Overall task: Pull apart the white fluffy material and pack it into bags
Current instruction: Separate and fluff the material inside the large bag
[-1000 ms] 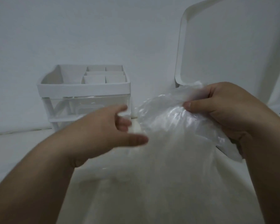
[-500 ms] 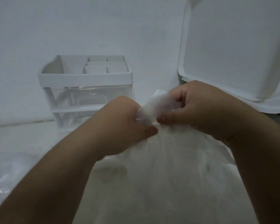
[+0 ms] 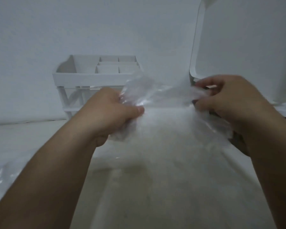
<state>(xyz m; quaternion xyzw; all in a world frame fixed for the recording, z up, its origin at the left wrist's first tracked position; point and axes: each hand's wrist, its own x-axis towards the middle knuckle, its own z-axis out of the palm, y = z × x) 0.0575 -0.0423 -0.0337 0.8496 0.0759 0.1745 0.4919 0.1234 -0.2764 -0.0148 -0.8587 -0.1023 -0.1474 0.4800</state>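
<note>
There was only one camera — it sat on the person's head and looked forward and down. The left hand [image 3: 109,109] and the right hand [image 3: 229,100] were very close, in the middle, and the wall [image 3: 89,25] stood farther back, at the top

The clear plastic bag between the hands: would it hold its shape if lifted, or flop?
Probably floppy: the clear plastic bag crumples and sags between the left hand and right hand, which pinch it. Likely very light, since fingertip pinches hold it up. Its glossy film may be slippery.
</note>
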